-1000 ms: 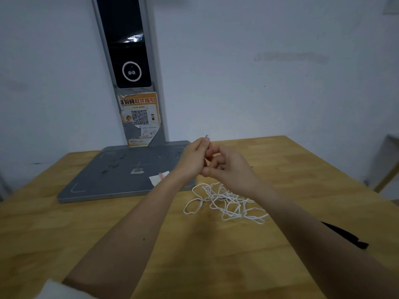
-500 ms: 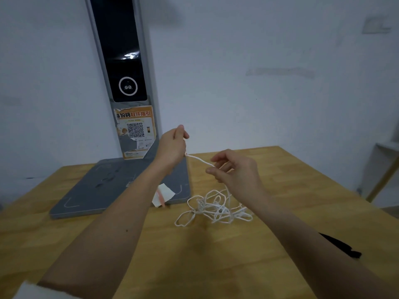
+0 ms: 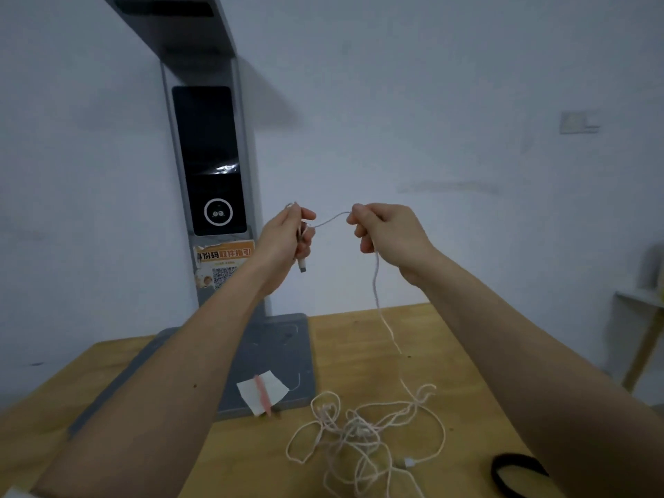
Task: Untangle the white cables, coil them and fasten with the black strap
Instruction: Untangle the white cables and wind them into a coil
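Note:
A tangle of thin white cables [image 3: 363, 433] lies on the wooden table [image 3: 424, 339] in front of me. One strand rises from it to my right hand [image 3: 386, 233], which grips it at chest height. From there the cable runs across to my left hand [image 3: 287, 235], which grips its end; a plug hangs below the fingers. A black strap [image 3: 517, 474] lies in a loop on the table at the lower right, partly behind my right forearm.
A grey stand [image 3: 273, 354] with a flat base and a tall post carrying a dark screen [image 3: 208, 159] stands at the back left. A white paper scrap with a pink strip [image 3: 262, 391] lies on the base's front edge. A white wall is behind.
Both hands have risen well above the table, drawing one strand up out of the tangle. The left hand now holds the cable end with the plug hanging down.

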